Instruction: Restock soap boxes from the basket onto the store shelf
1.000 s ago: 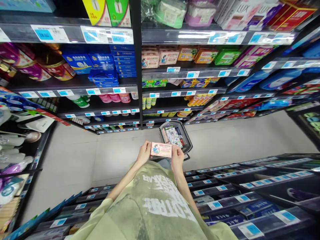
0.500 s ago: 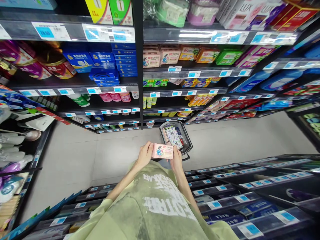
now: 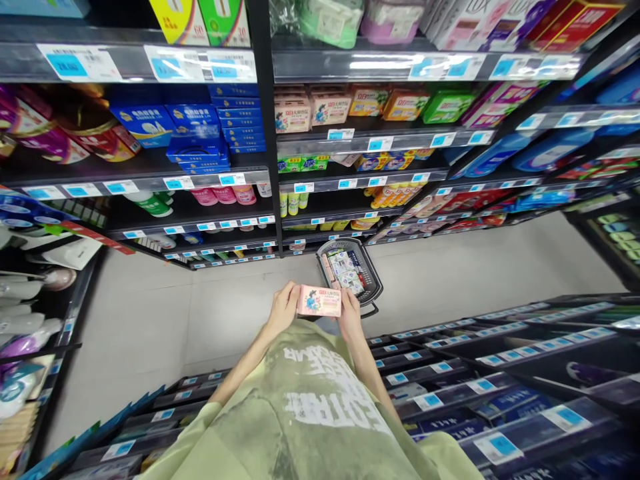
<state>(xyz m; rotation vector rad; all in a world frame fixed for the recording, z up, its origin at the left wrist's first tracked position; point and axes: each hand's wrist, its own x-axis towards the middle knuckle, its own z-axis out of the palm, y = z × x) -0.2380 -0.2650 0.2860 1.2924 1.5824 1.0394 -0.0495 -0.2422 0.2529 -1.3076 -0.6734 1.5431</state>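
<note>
A pink pack of soap (image 3: 320,301) with a blue figure printed on it is held level in front of my shirt. My left hand (image 3: 284,307) grips its left end, and my right hand (image 3: 349,312) grips its right end. Just beyond my right hand, a dark grey shopping basket (image 3: 374,283) sits on the floor with several packs inside, a pink one among them. Similar pink soap packs (image 3: 330,108) stand on the shelf ahead, beside orange packs (image 3: 406,105) and a green pack (image 3: 447,107).
Tall shelving (image 3: 263,133) with price tags runs across the front, holding blue boxes (image 3: 143,125), bottles and bags. Another rack (image 3: 475,390) stands close behind me, and a display (image 3: 30,313) is at the left. Grey tiled floor (image 3: 150,300) lies between.
The shelves have shifted slightly left in view as my head turned a little. Both hands still hold the soap pack, which sits a bit farther left in the picture.
</note>
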